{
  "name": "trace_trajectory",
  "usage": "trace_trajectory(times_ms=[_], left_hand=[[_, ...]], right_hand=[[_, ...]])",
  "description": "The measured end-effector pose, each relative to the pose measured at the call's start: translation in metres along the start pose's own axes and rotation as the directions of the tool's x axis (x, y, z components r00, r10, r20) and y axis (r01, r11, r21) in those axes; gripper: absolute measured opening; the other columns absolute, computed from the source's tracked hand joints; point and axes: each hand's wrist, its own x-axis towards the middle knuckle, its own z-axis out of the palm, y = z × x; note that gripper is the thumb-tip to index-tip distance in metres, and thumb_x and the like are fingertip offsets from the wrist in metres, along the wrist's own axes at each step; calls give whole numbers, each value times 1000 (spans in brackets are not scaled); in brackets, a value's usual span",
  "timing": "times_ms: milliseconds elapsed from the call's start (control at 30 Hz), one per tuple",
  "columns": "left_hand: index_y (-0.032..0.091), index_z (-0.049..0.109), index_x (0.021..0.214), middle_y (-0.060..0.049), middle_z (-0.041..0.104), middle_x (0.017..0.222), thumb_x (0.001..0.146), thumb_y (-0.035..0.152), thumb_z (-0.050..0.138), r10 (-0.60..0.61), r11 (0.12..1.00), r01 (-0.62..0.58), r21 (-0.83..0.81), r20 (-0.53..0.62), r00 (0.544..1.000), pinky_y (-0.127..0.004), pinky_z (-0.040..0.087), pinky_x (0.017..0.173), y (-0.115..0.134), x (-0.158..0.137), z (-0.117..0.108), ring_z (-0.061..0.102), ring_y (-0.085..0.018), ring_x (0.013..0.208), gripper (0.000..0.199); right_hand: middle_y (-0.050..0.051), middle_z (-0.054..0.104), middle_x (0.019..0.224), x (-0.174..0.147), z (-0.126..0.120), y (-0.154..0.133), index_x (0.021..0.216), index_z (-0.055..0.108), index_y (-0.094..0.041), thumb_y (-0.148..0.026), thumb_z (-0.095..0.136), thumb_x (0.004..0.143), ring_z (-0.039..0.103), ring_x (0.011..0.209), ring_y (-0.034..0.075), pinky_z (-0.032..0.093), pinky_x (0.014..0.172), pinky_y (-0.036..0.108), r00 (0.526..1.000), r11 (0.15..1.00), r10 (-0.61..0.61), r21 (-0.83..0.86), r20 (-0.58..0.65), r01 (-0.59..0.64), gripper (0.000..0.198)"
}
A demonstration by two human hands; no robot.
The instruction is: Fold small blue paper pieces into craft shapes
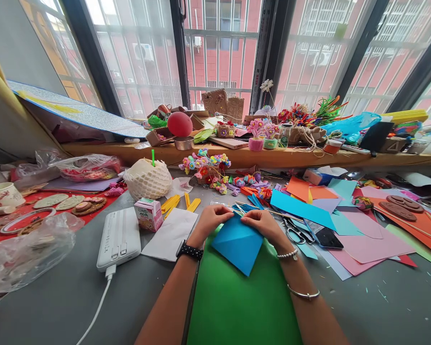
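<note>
A blue sheet of paper [238, 242] with crease lines lies over a green board [242, 302], one corner pointing toward me. My left hand [215, 220] pinches its far left edge between thumb and fingers. Opposite it, my right hand [262, 225] pinches the far right edge, the two hands a short gap apart. The far corner between the fingertips is small and partly hidden. Scissors [297, 232] with dark handles rest just right of my right hand, beside a dark phone [328, 237].
Left of the board are a white napkin [172, 235], a small drink carton [148, 214] and a white power bank [119, 239] with its cable. Coloured paper sheets [373, 235] spread across the right. A wooden ledge [129, 157] crowded with crafts runs below the windows.
</note>
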Motion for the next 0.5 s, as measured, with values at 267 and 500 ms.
trace_trajectory(times_ms=[267, 500], left_hand=[[12, 62, 62, -2, 58, 62, 61, 37, 58, 53, 992, -58, 108, 54, 997, -20, 36, 55, 1, -1, 2, 50, -13, 63, 25], [13, 57, 57, 2, 52, 55, 62, 39, 55, 50, 988, -53, 145, 26, 998, -19, 32, 49, -3, 1, 7, 45, -11, 56, 27]], right_hand=[[2, 59, 64, 0, 3, -1, 66, 62, -13, -37, 56, 66, 51, 62, 14, 35, 54, 21, 998, 997, -44, -61, 48, 47, 25], [1, 59, 66, 0, 3, -1, 69, 61, -14, -35, 53, 68, 51, 63, 13, 36, 56, 20, 995, 997, -72, -4, 70, 72, 23]])
